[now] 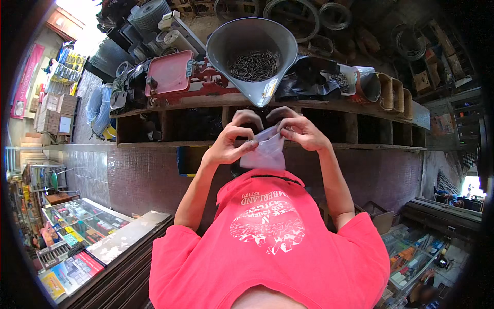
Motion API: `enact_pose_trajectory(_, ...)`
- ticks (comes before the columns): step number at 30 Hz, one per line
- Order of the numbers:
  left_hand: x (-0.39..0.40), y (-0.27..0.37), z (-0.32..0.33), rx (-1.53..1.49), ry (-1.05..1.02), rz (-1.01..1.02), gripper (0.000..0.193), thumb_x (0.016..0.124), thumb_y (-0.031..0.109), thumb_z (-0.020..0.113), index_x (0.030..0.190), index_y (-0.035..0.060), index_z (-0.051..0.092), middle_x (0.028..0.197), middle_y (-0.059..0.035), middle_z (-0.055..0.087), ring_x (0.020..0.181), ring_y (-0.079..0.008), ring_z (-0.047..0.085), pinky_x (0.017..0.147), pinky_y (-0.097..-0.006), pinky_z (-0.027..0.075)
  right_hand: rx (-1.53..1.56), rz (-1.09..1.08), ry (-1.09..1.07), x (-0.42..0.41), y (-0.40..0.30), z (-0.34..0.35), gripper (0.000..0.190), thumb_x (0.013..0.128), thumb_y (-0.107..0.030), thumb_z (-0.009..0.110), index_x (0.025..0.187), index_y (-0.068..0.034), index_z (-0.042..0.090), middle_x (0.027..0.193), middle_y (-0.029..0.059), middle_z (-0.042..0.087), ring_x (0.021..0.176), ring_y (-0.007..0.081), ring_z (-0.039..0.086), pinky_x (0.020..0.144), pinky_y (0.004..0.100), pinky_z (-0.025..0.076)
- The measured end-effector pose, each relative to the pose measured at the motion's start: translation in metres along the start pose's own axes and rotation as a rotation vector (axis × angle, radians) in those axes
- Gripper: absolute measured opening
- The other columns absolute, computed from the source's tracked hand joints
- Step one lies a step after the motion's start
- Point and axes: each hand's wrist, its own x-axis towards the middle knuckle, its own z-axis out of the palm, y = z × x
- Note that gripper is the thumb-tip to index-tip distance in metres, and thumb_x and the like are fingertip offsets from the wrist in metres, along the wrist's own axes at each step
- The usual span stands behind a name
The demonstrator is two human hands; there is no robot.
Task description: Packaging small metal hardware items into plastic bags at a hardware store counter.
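A clear plastic bag (264, 154) hangs between my two hands, in front of my red shirt. My left hand (235, 141) pinches its upper edge on one side between thumb and fingers. On the other side, my right hand (303, 131) grips the bag's upper edge. Beyond both hands, a grey metal scale pan (218, 48) with a pouring spout faces me, and a heap of nails (254, 66) lies in it. Beside the pan stands a red scale (208, 81) with a flat red plate (170, 73).
A wooden shelf bench (185, 101) with compartments runs across in front of me. Black plastic (308, 83) and woven-looking containers (386, 92) stand on its right side. Rolls of wire mesh (148, 15) are behind at left. Glass display counters (88, 220) flank me.
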Motion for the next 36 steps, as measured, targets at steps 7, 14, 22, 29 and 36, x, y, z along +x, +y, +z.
enact_pose_trajectory(7,-0.013,0.000,0.012,-0.482,0.027,-0.208,0.015,0.084,0.015,0.058,0.078,0.0025,0.054,0.080,-0.0084,0.055,0.078,-0.0164,0.047,0.074,-0.0311,0.037,0.309,-0.028,-0.041,-0.003,-0.019,0.002,0.012,0.082,-0.009,0.058,0.083,0.002,0.061,0.104,0.0103,0.051,0.086,0.0147,0.051,0.075,0.0267,0.041)
enact_pose_trajectory(14,-0.001,0.004,0.004,-0.191,-0.002,-0.178,0.006,0.082,0.006,0.060,0.084,0.0009,0.057,0.062,-0.0049,0.050,0.056,-0.0093,0.048,0.051,-0.0239,0.037,0.168,0.119,-0.232,0.003,-0.036,0.002,0.017,0.081,-0.015,0.061,0.087,0.001,0.063,0.081,0.0066,0.055,0.077,0.0135,0.050,0.068,0.0261,0.041)
enact_pose_trajectory(22,0.005,-0.002,-0.012,-0.112,-0.043,-0.345,0.007,0.084,0.006,0.057,0.086,0.0005,0.055,0.070,-0.0010,0.051,0.063,-0.0041,0.046,0.056,-0.0205,0.040,0.213,0.113,-0.092,-0.001,-0.002,-0.009,0.013,0.082,-0.012,0.062,0.079,0.000,0.062,0.077,0.0023,0.052,0.074,0.0092,0.048,0.062,0.0229,0.038)
enact_pose_trajectory(29,0.019,-0.028,-0.018,-0.297,0.192,-0.310,0.013,0.087,0.004,0.054,0.099,0.0009,0.051,0.088,0.0008,0.054,0.082,-0.0060,0.049,0.074,-0.0208,0.041,0.346,0.038,0.098,0.031,0.009,-0.021,0.011,0.085,-0.009,0.058,0.092,0.001,0.059,0.083,-0.0006,0.057,0.079,0.0059,0.052,0.072,0.0214,0.043)
enact_pose_trajectory(36,0.040,-0.012,-0.012,-0.123,0.549,-0.329,0.013,0.085,0.005,0.057,0.096,0.0007,0.050,0.084,-0.0039,0.059,0.079,-0.0082,0.055,0.071,-0.0211,0.044,0.350,0.130,0.248,0.051,0.007,-0.022,0.016,0.086,-0.013,0.060,0.096,-0.001,0.058,0.087,-0.0003,0.058,0.077,0.0043,0.052,0.068,0.0194,0.043)
